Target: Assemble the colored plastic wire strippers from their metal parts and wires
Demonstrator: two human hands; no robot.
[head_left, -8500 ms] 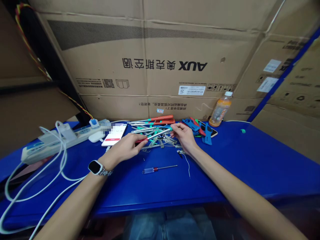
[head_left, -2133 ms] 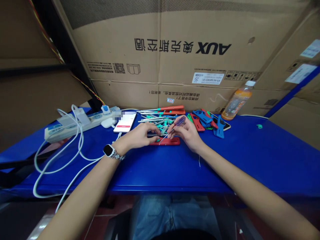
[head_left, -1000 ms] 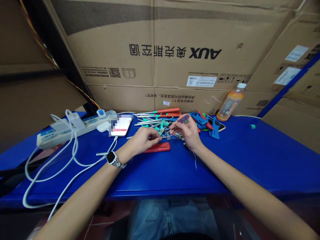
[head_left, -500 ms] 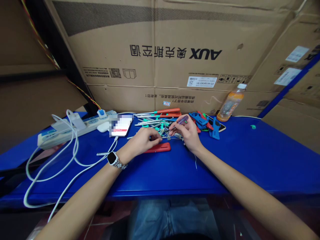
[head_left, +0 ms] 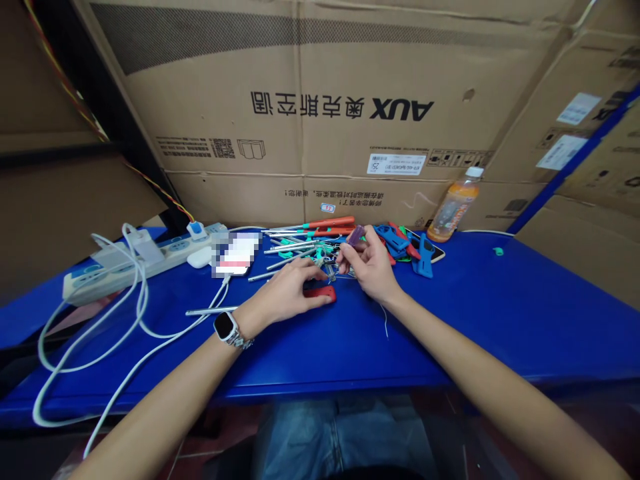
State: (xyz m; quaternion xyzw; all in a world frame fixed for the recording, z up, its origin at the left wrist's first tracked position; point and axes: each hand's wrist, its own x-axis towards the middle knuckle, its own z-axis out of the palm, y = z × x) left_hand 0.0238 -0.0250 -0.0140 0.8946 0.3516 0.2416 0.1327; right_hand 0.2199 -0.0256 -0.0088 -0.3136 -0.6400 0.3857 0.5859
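Observation:
My right hand (head_left: 373, 267) is closed around the purple handle of a small screwdriver (head_left: 355, 236), held over the near side of a pile of parts. My left hand (head_left: 286, 293) reaches down to the table, its thumb and fingers on either side of a red plastic handle (head_left: 323, 293), most of which the hand covers. Between the hands lie small clear and metal parts (head_left: 331, 272), too small to make out well. Behind them are metal tubes (head_left: 291, 247) with green pieces, and orange-handled lighters (head_left: 333, 222).
Blue and red plastic pieces (head_left: 424, 257) lie to the right, near a drink bottle (head_left: 454, 205). At left are a phone (head_left: 240, 252), a power strip (head_left: 175, 250) and looped white cables (head_left: 143, 313). A large cardboard box (head_left: 280, 147) stands behind the blue table (head_left: 450, 320).
My left hand has come away from the screwdriver's tip and moved down onto the red handle. My right hand has tilted the screwdriver more upright. The view has shifted slightly.

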